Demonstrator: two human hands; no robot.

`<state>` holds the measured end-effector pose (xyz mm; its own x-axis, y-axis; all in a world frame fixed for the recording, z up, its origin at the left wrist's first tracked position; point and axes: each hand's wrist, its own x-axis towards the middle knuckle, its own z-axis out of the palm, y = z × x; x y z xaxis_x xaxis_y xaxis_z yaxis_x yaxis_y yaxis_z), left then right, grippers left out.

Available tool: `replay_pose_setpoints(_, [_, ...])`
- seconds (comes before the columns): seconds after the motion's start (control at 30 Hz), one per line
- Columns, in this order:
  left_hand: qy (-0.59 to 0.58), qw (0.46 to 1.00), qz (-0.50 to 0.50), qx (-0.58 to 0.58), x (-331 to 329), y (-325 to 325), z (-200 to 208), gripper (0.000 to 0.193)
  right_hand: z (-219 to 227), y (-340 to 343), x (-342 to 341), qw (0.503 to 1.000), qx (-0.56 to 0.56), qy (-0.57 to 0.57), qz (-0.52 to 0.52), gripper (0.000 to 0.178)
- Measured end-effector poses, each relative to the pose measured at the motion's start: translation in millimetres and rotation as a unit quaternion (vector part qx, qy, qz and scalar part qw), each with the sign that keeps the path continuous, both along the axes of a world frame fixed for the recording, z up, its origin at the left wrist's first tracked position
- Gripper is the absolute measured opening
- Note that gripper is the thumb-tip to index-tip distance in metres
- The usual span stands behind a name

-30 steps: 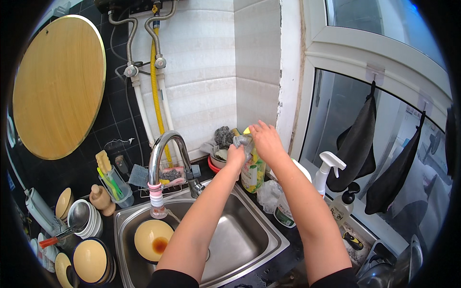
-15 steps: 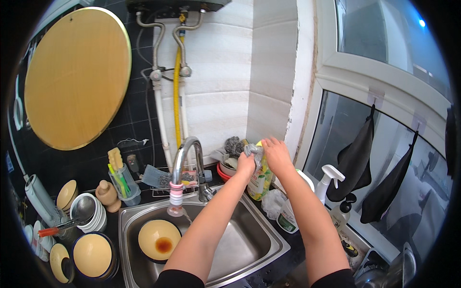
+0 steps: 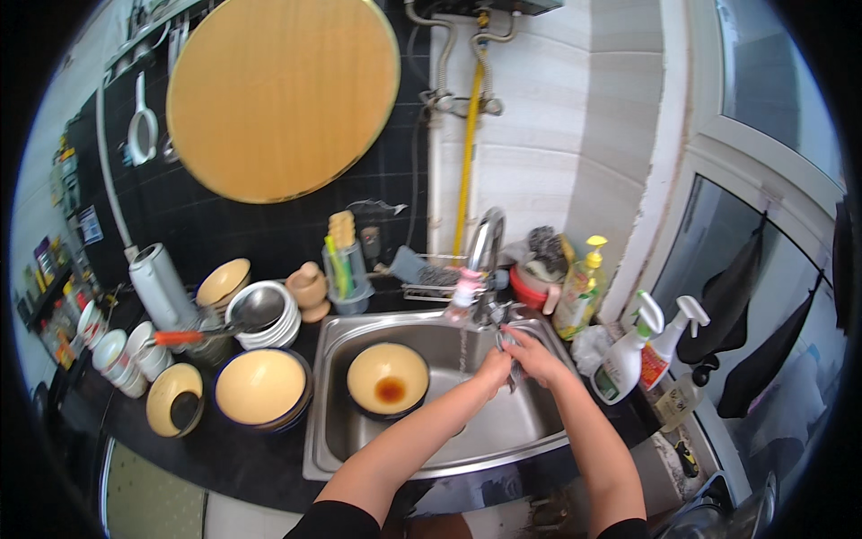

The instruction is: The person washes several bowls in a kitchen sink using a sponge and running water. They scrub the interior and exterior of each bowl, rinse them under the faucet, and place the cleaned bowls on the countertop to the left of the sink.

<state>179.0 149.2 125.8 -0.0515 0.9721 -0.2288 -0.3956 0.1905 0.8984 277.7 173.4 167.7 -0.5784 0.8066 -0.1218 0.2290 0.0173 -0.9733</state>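
Note:
Over the right part of the steel sink [image 3: 329,431], my left hand [image 3: 492,372] and my right hand [image 3: 535,359] come together, fingers closed around a silvery mesh scrubber [image 3: 514,375]. Much of the scrubber is hidden by the fingers. Left of them, a cream bowl [image 3: 382,364] with a dark rim sits in the sink, a little brown liquid at its bottom. Between bowl and hands, water falls from the faucet [image 3: 486,241], whose spout has a pink and white end. A dish soap bottle [image 3: 580,301] with a yellow pump stands behind my right hand.
Left of the sink are stacked cream bowls [image 3: 260,386], white bowls [image 3: 280,328] with a red-handled ladle [image 3: 256,310], and a wooden mortar [image 3: 309,289]. Spray bottles [image 3: 624,364] line the right side. Behind the faucet stands a wire rack [image 3: 431,292].
Both hands have come down from the soap bottle to the sink, bringing the scrubber along. My right hand has left the bottle's pump and joined my left. The view has swung left.

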Motion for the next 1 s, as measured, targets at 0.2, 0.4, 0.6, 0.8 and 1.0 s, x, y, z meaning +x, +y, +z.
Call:
replay_pose_setpoints(0.2, [0.18,0.973,-0.028,-0.139,-78,-60,-82,0.029,-134,-23,-45,0.987,-0.145,0.056,-0.044,0.027])
replay_pose_setpoints(0.4, [0.498,0.761,0.322,-0.264,-165,-131,-77,0.057,-184,-31,-63,0.99,-0.061,0.004,-0.124,0.027])
replay_pose_setpoints(0.6, [0.496,0.756,0.284,-0.319,-194,-148,-102,0.037,-196,-25,-63,0.993,0.077,-0.045,-0.072,0.029])
replay_pose_setpoints(0.8, [0.546,0.749,0.248,-0.281,-202,-147,-103,0.029,-180,-36,-63,0.992,0.101,-0.07,-0.027,0.029])
replay_pose_setpoints(1.0, [0.146,0.912,0.266,-0.276,-205,-140,-90,0.028,-167,-47,-62,0.988,0.125,-0.092,0.018,0.031])
